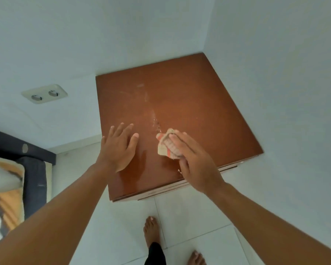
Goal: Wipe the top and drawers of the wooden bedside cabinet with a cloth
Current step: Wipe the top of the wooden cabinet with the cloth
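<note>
The wooden bedside cabinet [189, 96] stands in a white corner, and I see its reddish-brown top from above. Pale dusty smears and a thin wet streak run down its middle. My right hand [195, 165] lies flat on a small beige cloth [167, 146] with orange stripes, pinning it to the near middle of the top. Part of the cloth is hidden under my fingers. My left hand [118, 148] rests palm down on the top near its left edge, fingers spread, holding nothing. The drawer fronts show only as thin edges below the top's near rim.
White walls close in behind and to the right of the cabinet. A double wall socket [44, 93] sits on the left wall. A bed with a dark frame [34, 180] and striped bedding stands at the far left. My bare feet [151, 230] are on white floor tiles.
</note>
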The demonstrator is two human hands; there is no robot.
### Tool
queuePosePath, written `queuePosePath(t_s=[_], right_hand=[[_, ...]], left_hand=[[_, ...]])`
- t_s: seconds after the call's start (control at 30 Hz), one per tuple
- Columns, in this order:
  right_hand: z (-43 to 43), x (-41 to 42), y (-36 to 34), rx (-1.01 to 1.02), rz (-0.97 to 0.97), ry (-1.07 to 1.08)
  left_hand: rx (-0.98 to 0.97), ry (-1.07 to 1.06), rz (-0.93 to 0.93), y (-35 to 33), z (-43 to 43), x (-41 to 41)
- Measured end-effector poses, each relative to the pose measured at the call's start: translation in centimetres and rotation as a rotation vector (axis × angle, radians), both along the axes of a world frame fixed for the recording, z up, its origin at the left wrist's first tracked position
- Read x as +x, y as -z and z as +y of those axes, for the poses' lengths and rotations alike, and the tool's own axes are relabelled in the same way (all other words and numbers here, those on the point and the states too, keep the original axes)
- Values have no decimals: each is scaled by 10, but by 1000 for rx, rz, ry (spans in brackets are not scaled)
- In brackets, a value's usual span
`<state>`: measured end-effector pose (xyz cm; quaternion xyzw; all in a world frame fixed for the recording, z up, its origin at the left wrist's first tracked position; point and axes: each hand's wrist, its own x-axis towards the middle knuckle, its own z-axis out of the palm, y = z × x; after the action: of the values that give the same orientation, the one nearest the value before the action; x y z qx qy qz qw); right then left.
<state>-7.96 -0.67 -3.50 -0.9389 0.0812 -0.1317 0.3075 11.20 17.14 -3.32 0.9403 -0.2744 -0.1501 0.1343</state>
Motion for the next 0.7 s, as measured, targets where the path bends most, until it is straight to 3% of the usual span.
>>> queuePosePath(t_s=[0.17, 0.4, 0.57, 0.7], right_hand=[[-29, 150, -35, 43, 88, 136], [-66, 312, -29, -7, 182, 126], [-77, 381, -1, -8, 261, 38], [-83, 401, 26, -207, 399, -66]], left_hand=[[-36, 12, -2, -23, -28, 71], [-44, 53, -3, -17, -62, 185], [12, 92, -12, 12, -78, 255], [193, 95, 76, 31, -87, 273]])
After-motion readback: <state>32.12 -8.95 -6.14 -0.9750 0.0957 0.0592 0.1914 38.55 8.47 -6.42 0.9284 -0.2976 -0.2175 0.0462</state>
